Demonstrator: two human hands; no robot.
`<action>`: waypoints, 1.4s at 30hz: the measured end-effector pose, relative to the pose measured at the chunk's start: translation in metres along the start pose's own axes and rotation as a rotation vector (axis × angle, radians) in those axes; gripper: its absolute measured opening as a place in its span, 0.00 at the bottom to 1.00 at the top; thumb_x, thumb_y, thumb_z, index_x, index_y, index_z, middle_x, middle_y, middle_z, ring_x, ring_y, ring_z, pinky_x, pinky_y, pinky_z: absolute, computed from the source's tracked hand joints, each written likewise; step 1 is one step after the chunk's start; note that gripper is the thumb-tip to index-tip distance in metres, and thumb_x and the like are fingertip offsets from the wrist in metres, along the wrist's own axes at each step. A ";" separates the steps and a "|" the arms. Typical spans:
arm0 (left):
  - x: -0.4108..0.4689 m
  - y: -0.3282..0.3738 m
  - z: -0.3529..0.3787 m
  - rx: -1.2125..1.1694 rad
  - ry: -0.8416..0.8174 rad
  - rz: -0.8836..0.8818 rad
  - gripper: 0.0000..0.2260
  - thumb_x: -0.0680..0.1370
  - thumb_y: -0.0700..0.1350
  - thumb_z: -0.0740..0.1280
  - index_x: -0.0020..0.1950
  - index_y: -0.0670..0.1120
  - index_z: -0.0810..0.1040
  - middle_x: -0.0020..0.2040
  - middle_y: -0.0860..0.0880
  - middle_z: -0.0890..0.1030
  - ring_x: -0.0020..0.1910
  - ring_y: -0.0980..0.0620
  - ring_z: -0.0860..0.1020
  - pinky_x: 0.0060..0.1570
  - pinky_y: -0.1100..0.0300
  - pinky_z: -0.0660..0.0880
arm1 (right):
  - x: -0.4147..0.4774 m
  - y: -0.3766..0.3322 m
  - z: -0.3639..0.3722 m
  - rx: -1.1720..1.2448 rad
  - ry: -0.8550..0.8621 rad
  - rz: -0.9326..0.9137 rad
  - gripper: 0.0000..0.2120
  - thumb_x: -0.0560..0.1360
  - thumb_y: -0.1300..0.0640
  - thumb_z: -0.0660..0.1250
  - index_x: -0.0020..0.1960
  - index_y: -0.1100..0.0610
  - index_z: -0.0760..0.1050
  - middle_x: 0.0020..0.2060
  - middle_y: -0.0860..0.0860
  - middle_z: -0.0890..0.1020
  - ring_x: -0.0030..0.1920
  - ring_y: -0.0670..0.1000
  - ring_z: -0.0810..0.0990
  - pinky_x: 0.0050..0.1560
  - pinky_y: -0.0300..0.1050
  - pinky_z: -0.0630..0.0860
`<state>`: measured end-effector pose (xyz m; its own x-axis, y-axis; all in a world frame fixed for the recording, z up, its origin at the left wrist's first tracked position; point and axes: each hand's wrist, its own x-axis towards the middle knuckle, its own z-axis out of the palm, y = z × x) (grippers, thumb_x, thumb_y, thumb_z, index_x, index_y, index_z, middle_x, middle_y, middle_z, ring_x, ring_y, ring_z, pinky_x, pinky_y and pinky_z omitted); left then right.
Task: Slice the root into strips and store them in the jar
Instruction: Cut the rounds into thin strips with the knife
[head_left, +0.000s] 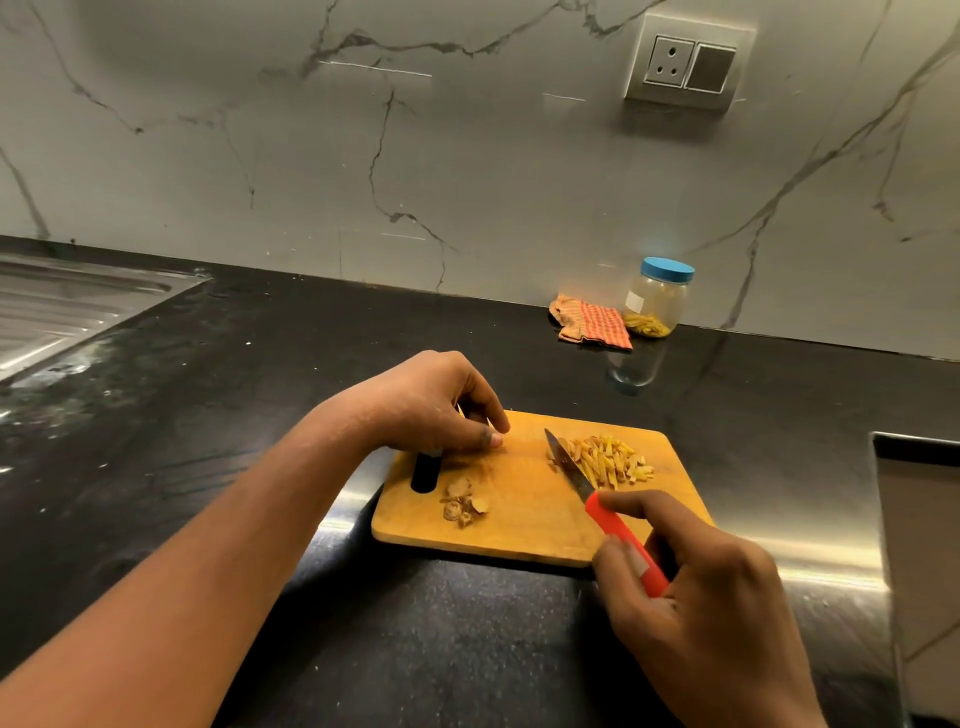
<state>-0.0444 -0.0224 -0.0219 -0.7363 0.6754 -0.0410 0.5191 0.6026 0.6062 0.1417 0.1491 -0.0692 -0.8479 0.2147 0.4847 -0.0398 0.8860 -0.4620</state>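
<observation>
Black bench (260, 364), board (519, 499) near front edge. Strips (608, 460) heaped just right of knife (571, 470) blade. Right hand (717, 597) is nearer, fingers clamped on the handle. Left hand (431, 405) curled, grip unclear. Jar (657, 301) at back edge, lidded.

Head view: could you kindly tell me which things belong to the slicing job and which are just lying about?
Job: knife, cutting board, cut strips, root offcuts, blue-lidded jar already holding some strips.
Lying about: checked cloth, sink drainer, wall socket.
</observation>
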 end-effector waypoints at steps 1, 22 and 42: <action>0.000 0.000 0.000 0.000 0.002 0.001 0.08 0.77 0.47 0.71 0.56 0.52 0.84 0.52 0.53 0.82 0.50 0.54 0.79 0.49 0.64 0.79 | 0.000 -0.002 0.000 0.013 -0.016 -0.004 0.11 0.69 0.48 0.67 0.51 0.42 0.79 0.23 0.38 0.68 0.24 0.44 0.73 0.25 0.29 0.62; 0.005 -0.013 -0.003 -0.021 0.146 -0.085 0.07 0.78 0.47 0.69 0.55 0.51 0.83 0.48 0.55 0.82 0.46 0.56 0.81 0.46 0.65 0.79 | 0.029 -0.044 0.026 -0.146 -0.106 -0.098 0.12 0.76 0.46 0.63 0.57 0.47 0.74 0.49 0.44 0.79 0.46 0.44 0.76 0.46 0.37 0.77; 0.015 0.010 0.006 -0.093 0.384 0.054 0.05 0.77 0.46 0.71 0.51 0.48 0.84 0.44 0.54 0.83 0.43 0.57 0.81 0.42 0.67 0.77 | 0.031 -0.040 0.027 -0.052 0.001 -0.156 0.15 0.74 0.43 0.66 0.57 0.47 0.78 0.47 0.44 0.80 0.42 0.43 0.76 0.44 0.38 0.77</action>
<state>-0.0475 -0.0036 -0.0216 -0.8267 0.4868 0.2822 0.5331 0.5172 0.6695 0.1027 0.1092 -0.0559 -0.8328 0.0730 0.5487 -0.1440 0.9286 -0.3420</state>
